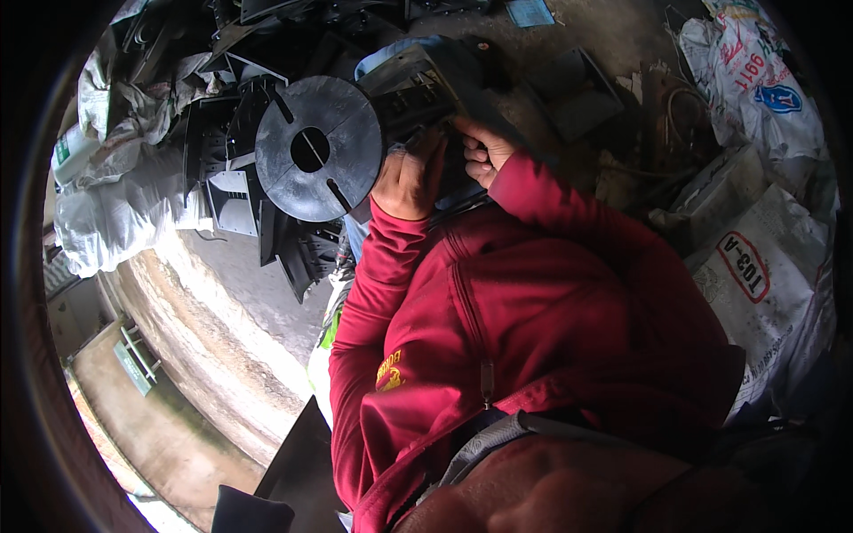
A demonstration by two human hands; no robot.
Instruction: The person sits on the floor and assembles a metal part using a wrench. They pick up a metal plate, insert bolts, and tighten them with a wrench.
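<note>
My left hand (407,182) is closed, its fingers bent round the near edge of a black plastic part (418,99) that lies in front of my body. Close to its right, my right hand (485,149) is curled, thumb and forefinger pinched together at the part's edge. Whatever sits in that pinch is too small and dark to make out. Just left of my left hand is a round grey disc (346,133) with a centre hole and two slots. It covers some of the black parts behind it.
Black moulded parts (306,253) are heaped to the left and at the far side. Clear plastic bags (115,218) lie at far left. White printed sacks (773,275) stand on the right, with another sack (755,80) beyond. A blue piece (530,12) is on the floor at the top.
</note>
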